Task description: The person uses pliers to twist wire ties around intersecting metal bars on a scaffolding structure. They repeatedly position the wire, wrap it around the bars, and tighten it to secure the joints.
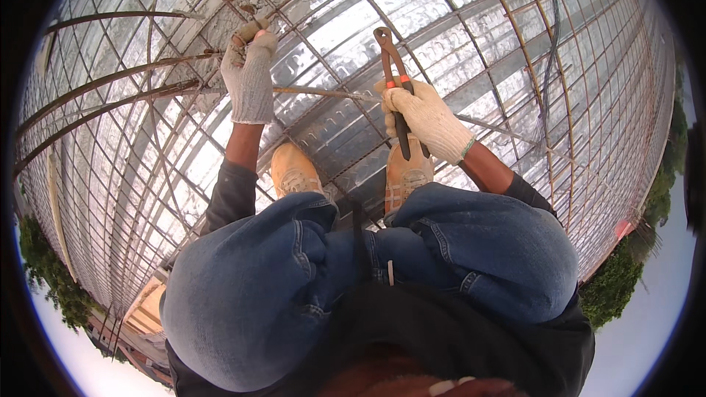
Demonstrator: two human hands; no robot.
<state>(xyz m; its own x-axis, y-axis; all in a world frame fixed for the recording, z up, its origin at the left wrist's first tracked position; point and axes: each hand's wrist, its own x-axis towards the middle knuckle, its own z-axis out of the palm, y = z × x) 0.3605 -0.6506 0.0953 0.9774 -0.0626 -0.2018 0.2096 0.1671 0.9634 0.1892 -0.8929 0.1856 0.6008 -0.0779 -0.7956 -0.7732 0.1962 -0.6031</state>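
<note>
My right hand [426, 116], in a pale knit glove, is closed around a pair of end-cutting pincers [388, 59]. The pincers have rusty brown jaws pointing away from me and black handles with orange bands. Farther left, my left hand [250, 77] is gloved too, with its fingers curled together at a crossing of the rusty rebar mesh [309, 40]. Whatever sits between those fingertips is too small to make out. A thin rebar rod [316, 91] runs between the two hands, passing behind the right one.
Shiny ribbed metal decking [353, 129] lies beneath the mesh. Thick curved rebars [103, 90] come in from the left, ending near rough concrete [220, 18]. A bundle of dark wires [553, 37] lies at right. My shoes [296, 169] stand among the bars. Trees [614, 287] rise past the edge.
</note>
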